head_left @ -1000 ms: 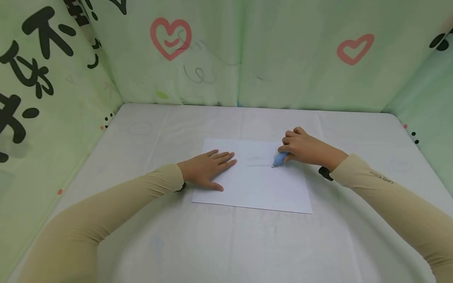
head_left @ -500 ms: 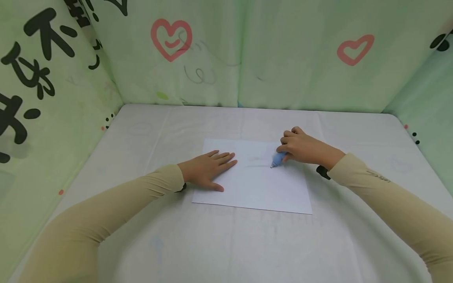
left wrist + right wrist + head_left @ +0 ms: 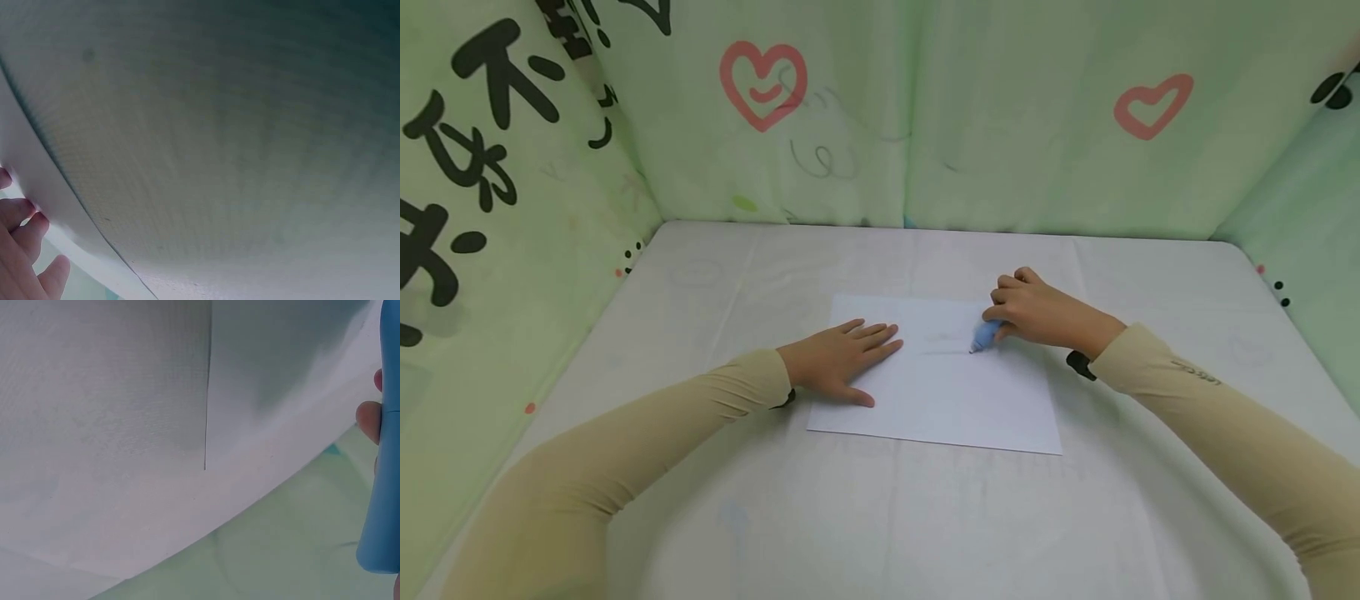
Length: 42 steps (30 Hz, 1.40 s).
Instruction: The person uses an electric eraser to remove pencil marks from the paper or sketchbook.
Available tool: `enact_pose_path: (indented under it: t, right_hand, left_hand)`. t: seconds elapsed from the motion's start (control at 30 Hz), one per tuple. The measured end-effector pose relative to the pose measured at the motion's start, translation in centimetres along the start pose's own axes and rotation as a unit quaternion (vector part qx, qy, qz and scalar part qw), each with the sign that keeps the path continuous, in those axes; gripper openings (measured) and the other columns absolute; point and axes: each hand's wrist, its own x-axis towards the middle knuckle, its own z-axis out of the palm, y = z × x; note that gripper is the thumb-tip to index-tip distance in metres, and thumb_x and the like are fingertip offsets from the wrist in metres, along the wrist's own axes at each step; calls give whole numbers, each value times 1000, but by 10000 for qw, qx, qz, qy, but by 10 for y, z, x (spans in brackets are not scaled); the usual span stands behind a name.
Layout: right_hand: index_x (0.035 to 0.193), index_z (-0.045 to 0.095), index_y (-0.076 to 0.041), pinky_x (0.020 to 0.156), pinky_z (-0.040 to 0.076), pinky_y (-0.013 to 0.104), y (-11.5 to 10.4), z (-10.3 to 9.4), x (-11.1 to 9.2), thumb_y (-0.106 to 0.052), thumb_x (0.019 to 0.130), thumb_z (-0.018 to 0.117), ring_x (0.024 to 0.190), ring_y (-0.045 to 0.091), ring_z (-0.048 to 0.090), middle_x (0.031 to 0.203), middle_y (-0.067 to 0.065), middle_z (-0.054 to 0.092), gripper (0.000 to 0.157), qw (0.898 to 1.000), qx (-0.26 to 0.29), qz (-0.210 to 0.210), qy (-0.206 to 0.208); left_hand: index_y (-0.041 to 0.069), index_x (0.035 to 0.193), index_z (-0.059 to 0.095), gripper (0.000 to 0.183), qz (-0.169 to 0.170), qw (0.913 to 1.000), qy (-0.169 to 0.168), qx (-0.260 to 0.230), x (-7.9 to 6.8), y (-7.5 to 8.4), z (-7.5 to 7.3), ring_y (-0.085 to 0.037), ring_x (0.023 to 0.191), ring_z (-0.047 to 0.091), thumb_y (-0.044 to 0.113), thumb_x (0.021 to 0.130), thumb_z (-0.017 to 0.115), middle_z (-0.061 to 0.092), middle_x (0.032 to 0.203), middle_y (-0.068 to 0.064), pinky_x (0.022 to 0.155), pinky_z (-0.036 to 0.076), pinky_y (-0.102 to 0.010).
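A sheet of white paper (image 3: 910, 408) lies on the white-covered table in the head view. Its left part is under my left hand (image 3: 842, 360), which rests flat with fingers spread; some of those fingers (image 3: 28, 234) show at the lower left of the left wrist view. Over the paper's right part, my right hand (image 3: 1041, 312) grips a thick, blue, pen-shaped tool (image 3: 987, 334), tilted with its narrow tip down at the paper. Faint grey marks (image 3: 943, 352) lie left of the tip. The blue body (image 3: 382, 506) fills the right edge of the right wrist view, with fingertips behind it.
The white tablecloth (image 3: 820, 517) surrounds the paper on all sides. Green curtains (image 3: 1000, 167) with red hearts and black lettering stand behind the table and at both sides. A dark wrist strap (image 3: 1081, 365) shows beneath the right sleeve.
My right hand and the blue tool have slid slightly left across the paper, along the faint line. The left hand stays in place on the sheet.
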Motion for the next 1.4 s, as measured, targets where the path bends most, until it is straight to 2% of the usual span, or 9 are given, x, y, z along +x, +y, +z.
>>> enact_pose_path:
  t: [0.17,0.43,0.7,0.93,1.2,1.4]
  right_hand:
    - [91,71,-13,74,33,37,-1,-2,-1,-29,68,79,76,17,42,73,1,55,29,9998,152,20,-145]
    - [88,69,-13,74,33,36,-1,1,2,-28,67,80,75,18,41,72,2,53,29,9998,-66,-47,163]
    - [88,69,-12,73,32,36,-1,-3,2,-29,67,79,74,16,39,70,0,52,29,9998,174,-96,-21]
    - [86,68,-13,73,31,35,-2,0,5,-27,67,80,73,17,39,70,1,52,27,9998,0,-82,167]
    - [89,70,-13,72,30,35,-2,-1,4,-29,67,80,73,16,40,70,0,52,29,9998,144,-95,-47]
    - [90,69,-12,74,32,37,-4,-1,2,-29,68,79,74,17,40,72,1,54,30,9999,29,-96,100]
  left_hand:
    - [12,152,9,90,-17,10000,7,92,1,-1,1,-25,147,13,66,88,43,9,159,-10,120,11,-44]
    - [12,153,8,90,-33,10000,-18,25,2,-1,2,-25,147,12,65,88,43,8,160,-9,120,10,-44]
    - [12,153,8,90,-48,9999,-80,75,1,0,1,-24,148,11,65,89,43,8,160,-10,120,10,-44]
    - [12,152,8,90,-16,10000,-68,58,1,0,0,-24,148,11,64,89,43,8,159,-10,120,10,-44]
    - [12,152,9,90,-31,10000,-88,-19,1,0,-1,-25,148,11,64,89,44,8,160,-10,120,9,-44]
    - [12,152,8,90,-88,9998,-146,-35,0,2,-2,-24,148,10,64,89,44,7,160,-10,120,9,-44]
